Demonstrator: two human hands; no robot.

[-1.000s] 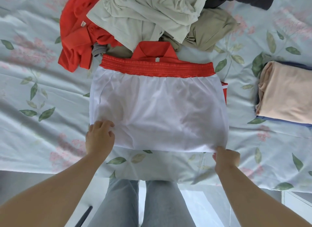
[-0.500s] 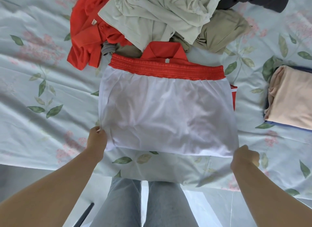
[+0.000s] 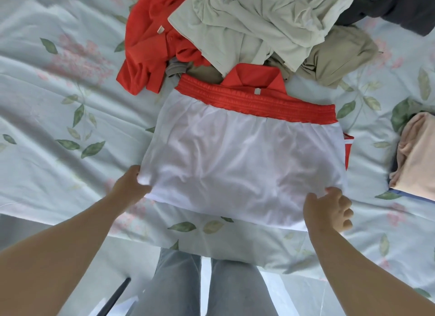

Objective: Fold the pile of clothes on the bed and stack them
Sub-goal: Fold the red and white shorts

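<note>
From my seat I see the white shorts (image 3: 247, 165) lying flat near the front edge of the bed (image 3: 58, 104), with the red elastic waistband (image 3: 254, 101) on the far side. My left hand (image 3: 130, 186) pinches the near left corner, and the cloth bunches against its thumb. My right hand (image 3: 328, 208) grips the near right corner, thumb on top and fingers curled beside the hem. Under the shorts lies a red collared shirt (image 3: 253, 76); its collar shows past the waistband and a strip shows at the right edge.

Just behind is the unfolded pile (image 3: 254, 21): pale green cloth on top, a red garment (image 3: 153, 40) to its left, khaki cloth (image 3: 339, 54) to its right and dark cloth (image 3: 400, 7) in the far right corner. The folded stack (image 3: 416, 155) sits apart at the right, with a peach piece on top and a blue edge below. My legs in grey jeans (image 3: 204, 285) stand against the bed.
</note>
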